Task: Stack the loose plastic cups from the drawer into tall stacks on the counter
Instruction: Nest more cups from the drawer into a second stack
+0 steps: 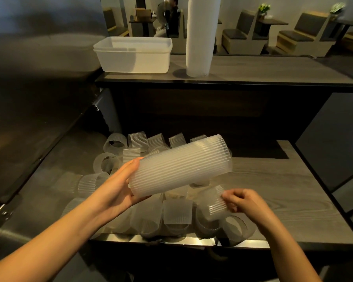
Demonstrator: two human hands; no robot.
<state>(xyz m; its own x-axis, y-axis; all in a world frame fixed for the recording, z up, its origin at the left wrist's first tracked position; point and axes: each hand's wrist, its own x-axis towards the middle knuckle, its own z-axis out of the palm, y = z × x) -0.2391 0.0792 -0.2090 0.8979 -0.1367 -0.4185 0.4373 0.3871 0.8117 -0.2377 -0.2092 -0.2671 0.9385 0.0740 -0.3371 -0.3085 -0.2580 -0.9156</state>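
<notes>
Item: nested stack (181, 167) of ribbed translucent cups, held tilted near-horizontal above the drawer (171, 240). The left hand (118, 188) cups its near end, thumb over the top and palm beneath. Item: single cup (214, 202), pinched at its side by the curled fingers of the right hand (247, 202), just below the stack's middle. Loose cups (175, 214) crowd the drawer's left and front; bare wood-grain surface (283, 196) lies to the right. Upper counter (273, 72): tall stack (201, 37) upright near the front edge, beside a white tub (135, 55).

Dim dining room; padded booth seats (238, 31); dark tables (273, 22)
</notes>
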